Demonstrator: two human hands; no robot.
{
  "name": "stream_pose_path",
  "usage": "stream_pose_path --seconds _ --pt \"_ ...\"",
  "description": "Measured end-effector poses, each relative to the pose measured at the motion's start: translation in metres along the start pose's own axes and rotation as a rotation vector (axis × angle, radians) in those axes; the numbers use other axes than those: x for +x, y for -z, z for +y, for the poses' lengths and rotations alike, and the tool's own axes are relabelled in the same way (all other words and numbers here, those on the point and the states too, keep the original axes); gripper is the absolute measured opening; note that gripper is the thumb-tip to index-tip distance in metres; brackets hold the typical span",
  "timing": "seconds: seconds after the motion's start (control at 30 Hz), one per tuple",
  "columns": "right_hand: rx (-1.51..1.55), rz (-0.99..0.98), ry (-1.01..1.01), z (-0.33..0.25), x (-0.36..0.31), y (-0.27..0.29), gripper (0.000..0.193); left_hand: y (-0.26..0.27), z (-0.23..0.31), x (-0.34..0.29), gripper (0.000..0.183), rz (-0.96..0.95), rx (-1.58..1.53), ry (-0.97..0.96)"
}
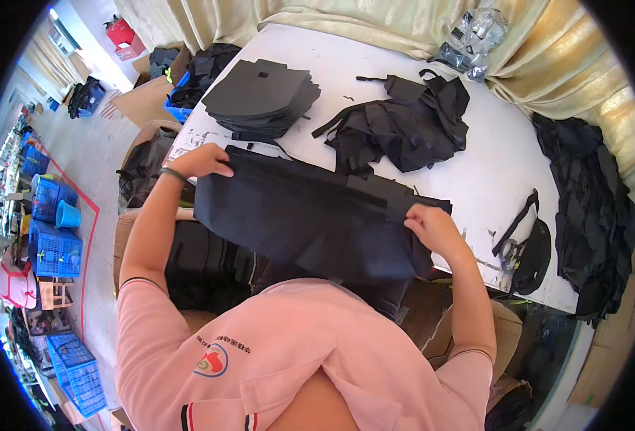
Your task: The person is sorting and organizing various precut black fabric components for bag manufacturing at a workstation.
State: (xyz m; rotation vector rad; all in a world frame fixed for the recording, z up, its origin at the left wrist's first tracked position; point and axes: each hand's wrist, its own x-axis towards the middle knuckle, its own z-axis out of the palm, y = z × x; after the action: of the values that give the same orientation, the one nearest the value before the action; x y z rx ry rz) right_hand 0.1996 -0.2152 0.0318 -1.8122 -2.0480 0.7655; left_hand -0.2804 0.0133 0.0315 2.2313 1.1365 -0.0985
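Observation:
A wide black fabric piece [310,215] is stretched between my hands over the table's near edge, its lower part hanging down. My left hand [204,161] pinches its upper left corner. At the right end, my right hand [431,226] is closed on the upper edge. Beyond the cloth, a stack of dark grey flat panels [256,93] lies at the left of the white table [332,65]. Right of the stack sits a loose heap of black fabric pieces with straps [403,126]. What exact article the held cloth belongs to cannot be made out.
A black pouch with a strap [533,255] lies at the table's right, beside a long pile of black fabric [590,208]. Clear plastic bags [472,39] rest against the curtain [561,57]. Cardboard boxes [148,169] and blue crates [55,248] stand to the left.

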Motion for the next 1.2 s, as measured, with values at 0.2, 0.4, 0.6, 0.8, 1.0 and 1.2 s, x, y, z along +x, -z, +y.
stream_pose_path --seconds 0.2,0.4,0.6,0.8,1.0,1.2 --pt "-0.512 0.268 -0.083 0.013 0.022 -0.012 0.012 -0.009 0.011 0.056 0.036 0.024 0.068 0.057" --pt "-0.301 0.273 0.278 -0.008 0.021 -0.078 0.058 -0.017 0.003 0.074 0.036 0.013 0.111 0.15" --pt "-0.323 0.134 0.262 -0.003 0.013 -0.089 0.072 -0.003 -0.044 0.051 0.028 0.034 -0.055 0.286" --pt "-0.297 0.102 0.271 -0.003 0.017 -0.083 0.072 0.024 -0.035 0.024 0.036 0.086 -0.273 0.341" --pt "0.252 0.336 0.304 -0.06 0.055 -0.045 0.062 0.026 0.095 0.023 0.056 0.261 -0.084 0.093" --pt "1.233 0.003 0.204 -0.121 0.11 -0.063 0.037 -0.031 0.185 0.047 0.043 0.401 0.038 -0.403"
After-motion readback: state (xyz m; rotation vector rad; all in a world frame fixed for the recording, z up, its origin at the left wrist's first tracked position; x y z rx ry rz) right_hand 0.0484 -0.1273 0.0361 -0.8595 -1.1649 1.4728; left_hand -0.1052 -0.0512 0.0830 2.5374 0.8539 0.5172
